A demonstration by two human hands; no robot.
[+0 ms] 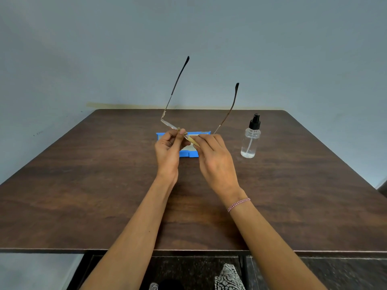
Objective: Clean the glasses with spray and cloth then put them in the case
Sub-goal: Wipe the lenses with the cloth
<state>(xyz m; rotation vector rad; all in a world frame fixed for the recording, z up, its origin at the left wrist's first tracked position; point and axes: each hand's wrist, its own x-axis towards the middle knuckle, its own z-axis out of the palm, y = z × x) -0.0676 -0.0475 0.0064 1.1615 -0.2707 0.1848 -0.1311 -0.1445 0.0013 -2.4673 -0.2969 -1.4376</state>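
Observation:
I hold thin-framed glasses point(177, 84) above the table, their two temple arms open and pointing up and away from me. My left hand point(168, 149) pinches the frame near the left lens. My right hand point(213, 158) presses a small beige cloth point(191, 140) around the right lens, which the fingers and cloth hide. Under both hands lies an open blue case point(188, 153), mostly covered by them. A clear spray bottle point(251, 139) with a black pump top stands upright to the right of the case.
The dark wooden table point(104, 185) runs up to a grey wall behind. Its front edge is close to me, with a black frame and patterned fabric below it.

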